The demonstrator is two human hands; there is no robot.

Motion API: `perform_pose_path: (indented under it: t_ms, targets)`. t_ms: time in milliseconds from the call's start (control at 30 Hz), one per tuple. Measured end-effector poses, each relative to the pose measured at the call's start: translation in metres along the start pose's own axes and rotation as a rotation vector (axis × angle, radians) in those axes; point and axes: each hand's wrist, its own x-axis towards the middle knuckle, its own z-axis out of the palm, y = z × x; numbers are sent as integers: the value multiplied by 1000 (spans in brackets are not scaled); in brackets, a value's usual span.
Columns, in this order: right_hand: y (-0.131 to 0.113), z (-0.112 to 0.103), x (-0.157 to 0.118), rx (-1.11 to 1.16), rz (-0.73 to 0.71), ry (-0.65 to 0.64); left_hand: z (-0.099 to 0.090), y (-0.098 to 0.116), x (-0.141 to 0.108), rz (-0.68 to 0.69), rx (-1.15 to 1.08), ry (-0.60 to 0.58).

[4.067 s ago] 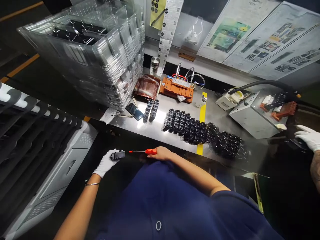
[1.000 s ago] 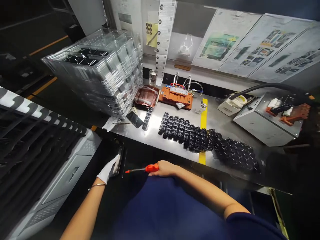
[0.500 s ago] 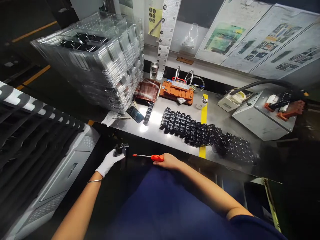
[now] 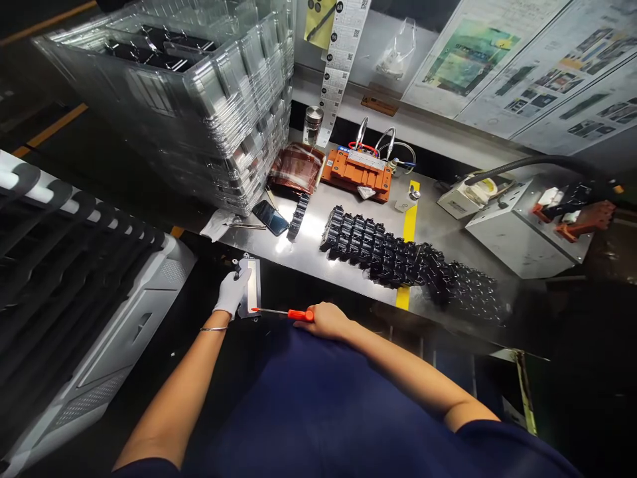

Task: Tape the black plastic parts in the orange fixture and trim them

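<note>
My left hand [image 4: 232,292], in a white glove, is closed around the edge of a flat rectangular part [image 4: 253,287] with a dark frame and a pale inner face. The part is held in front of the bench with its pale face showing. Bare, my right hand [image 4: 328,321] grips a red air blow gun [image 4: 300,315] with a thin metal nozzle. The nozzle's red tip points left and overlaps the lower end of the pale face; whether it touches cannot be told.
Rows of black parts [image 4: 368,245] lie on the metal bench [image 4: 318,265]. Behind them stand an orange fixture [image 4: 359,174] and a grey box [image 4: 522,232]. A phone [image 4: 271,218] and stacked clear trays [image 4: 233,126] are at the left. A grey rack [image 4: 119,338] stands lower left.
My left hand has moved right and up and turned the part, so its pale face now shows. The blow gun has shifted slightly left, its tip now over the part.
</note>
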Motion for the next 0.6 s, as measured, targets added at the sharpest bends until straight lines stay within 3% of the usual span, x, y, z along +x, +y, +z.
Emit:
perform_pose_path:
  t_ms: [133,400,600]
  targets:
    - [1,-3,6,-2,18,-19,0,6,0,17,33,-40]
    - [17,-16,21,79,186,136,-9,8,-13,75,67,-232]
    - [27,-16,23,109,191,129,-1,6,-19,72,90,-281]
